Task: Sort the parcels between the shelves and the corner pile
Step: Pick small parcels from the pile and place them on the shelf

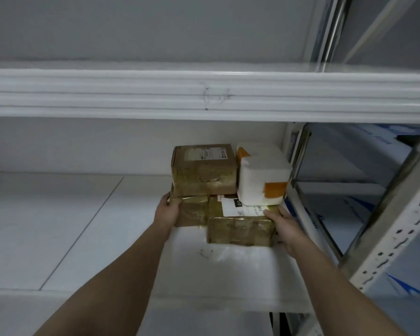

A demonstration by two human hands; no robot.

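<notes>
Where: everything sits on a white shelf [58, 226], stacked in the centre-right of the frame and pushed toward the back corner.
Stack: four parcels, two down and two up, all touching each other.
Bottom left: the lower-left parcel [193, 210], brown and shiny with clear tape.
Bottom right: the lower-right parcel [238, 230], same taped brown look, sticking out a bit nearer the camera, with a white label [238, 207] on top.
Top left: the upper brown box [203, 169] rests mostly on the lower-left parcel, and it has a printed label along its top edge.
Top right: a white foam box [260, 175] with orange tape [275, 189] sits on the lower-right parcel, partly covering that label.
Left hand: the left hand [169, 209] grips the left end of the lower-left parcel, thumb hooked over the near top edge. The fingers are hidden behind the parcel, so they're probably wrapped round the side, but I can't say for sure.
Right hand: the right hand [286, 229] holds the right end of the lower-right parcel, with the thumb lying on top by the label and the fingers tucked out of sight round the far side.
Above: a ribbed white shelf beam [131, 93] runs across the upper half of the frame.
Right edge: a perforated metal upright [393, 238], with blue-printed white cartons [378, 141] in the next bay behind it.
</notes>
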